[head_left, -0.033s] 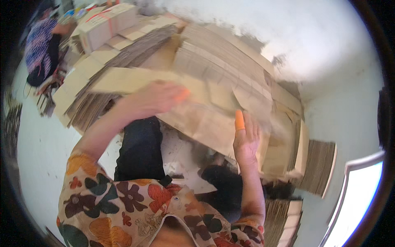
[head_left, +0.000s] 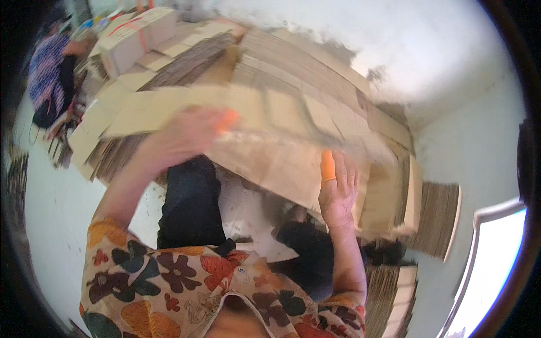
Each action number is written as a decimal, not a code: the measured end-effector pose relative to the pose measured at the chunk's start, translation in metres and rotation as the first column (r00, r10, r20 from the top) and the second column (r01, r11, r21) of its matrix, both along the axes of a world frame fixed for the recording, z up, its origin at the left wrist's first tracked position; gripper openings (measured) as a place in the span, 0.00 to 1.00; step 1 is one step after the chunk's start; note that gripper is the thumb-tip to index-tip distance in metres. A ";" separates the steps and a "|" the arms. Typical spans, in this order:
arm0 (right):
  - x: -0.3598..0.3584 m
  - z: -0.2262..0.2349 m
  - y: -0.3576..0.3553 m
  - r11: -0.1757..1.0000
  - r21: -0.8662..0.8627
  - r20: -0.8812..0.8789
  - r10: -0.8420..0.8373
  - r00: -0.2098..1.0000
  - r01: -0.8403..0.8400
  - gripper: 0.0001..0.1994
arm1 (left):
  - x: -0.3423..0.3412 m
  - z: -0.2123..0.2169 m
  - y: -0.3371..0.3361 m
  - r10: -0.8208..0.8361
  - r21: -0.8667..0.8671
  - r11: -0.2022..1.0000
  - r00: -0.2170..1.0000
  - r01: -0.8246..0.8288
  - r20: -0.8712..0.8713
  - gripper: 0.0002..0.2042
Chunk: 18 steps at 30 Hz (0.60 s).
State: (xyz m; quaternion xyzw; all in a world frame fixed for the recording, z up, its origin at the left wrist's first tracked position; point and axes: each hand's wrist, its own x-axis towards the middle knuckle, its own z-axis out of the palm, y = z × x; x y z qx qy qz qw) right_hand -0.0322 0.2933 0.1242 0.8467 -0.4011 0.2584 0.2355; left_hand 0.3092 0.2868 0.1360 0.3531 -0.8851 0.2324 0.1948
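A flat tan cardboard carton blank (head_left: pixel 265 163) lies across in front of me, with slotted flaps along its far side. My left hand (head_left: pixel 194 129) is over its left part, an orange finger cover on one digit; motion smears the fingers, so their grip cannot be told. Toward the right end, my right hand (head_left: pixel 338 194) has its fingers stretched out against the cardboard, an orange cover on the thumb; the hand is open. The blank's far flaps (head_left: pixel 287 110) are blurred.
Stacked flat cardboard (head_left: pixel 298 67) stands behind, against the stained wall (head_left: pixel 451 73). More bundles (head_left: pixel 434 217) stand at the right. A strapped carton (head_left: pixel 138 42) sits at the far left, near another person (head_left: pixel 51 73) in a patterned top. My dark-trousered leg (head_left: pixel 189 203) is below the cardboard.
My left hand has moved left and slightly nearer along the cardboard. The far flaps have shifted in a blur. My right hand has stayed nearly in place.
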 end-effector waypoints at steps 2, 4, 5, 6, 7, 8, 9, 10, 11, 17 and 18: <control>-0.002 0.008 0.024 0.994 0.102 0.088 0.024 0.996 -0.033 0.24 | 0.050 0.012 0.024 0.252 -0.064 0.966 0.968 -0.251 0.009 0.24; -0.012 0.000 0.040 0.984 0.174 0.087 0.011 0.996 -0.026 0.24 | 0.087 0.013 0.028 0.491 -0.065 0.868 0.870 -0.492 -0.040 0.24; -0.016 -0.006 0.046 0.978 0.208 0.090 0.009 0.996 -0.027 0.24 | 0.114 0.003 0.022 0.545 -0.122 0.831 0.838 -0.543 -0.017 0.23; -0.019 -0.016 0.049 0.977 0.211 0.101 0.004 0.995 -0.026 0.22 | 0.144 -0.013 0.015 0.602 -0.181 0.786 0.799 -0.591 0.004 0.22; -0.022 -0.023 0.055 0.977 0.213 0.114 -0.016 0.993 -0.009 0.20 | 0.170 -0.031 0.010 0.657 -0.151 0.744 0.754 -0.651 -0.009 0.20; -0.027 -0.026 0.063 0.978 0.209 0.121 -0.044 0.992 0.018 0.17 | 0.193 -0.052 0.002 0.703 -0.120 0.704 0.711 -0.700 -0.027 0.19; -0.029 -0.032 0.070 0.977 0.209 0.138 -0.064 0.988 0.034 0.15 | 0.228 -0.072 0.000 0.743 -0.057 0.669 0.668 -0.741 0.038 0.18; -0.033 -0.036 0.078 0.981 0.191 0.144 -0.071 0.987 0.043 0.15 | 0.246 -0.087 -0.004 0.774 0.007 0.628 0.625 -0.779 0.104 0.16; -0.041 -0.037 0.091 0.961 0.254 0.125 -0.143 0.982 0.108 0.16 | 0.237 -0.090 -0.008 0.773 0.086 0.611 0.617 -0.787 0.149 0.17; -0.071 0.030 0.139 0.985 0.105 0.366 -0.164 0.916 0.134 0.18 | 0.183 -0.010 -0.007 0.568 0.388 0.817 0.716 -0.427 -0.406 0.22; -0.056 0.067 0.143 0.995 -0.066 0.425 -0.034 0.905 0.069 0.16 | 0.138 0.030 0.010 0.647 0.645 0.734 0.507 -0.212 -0.570 0.22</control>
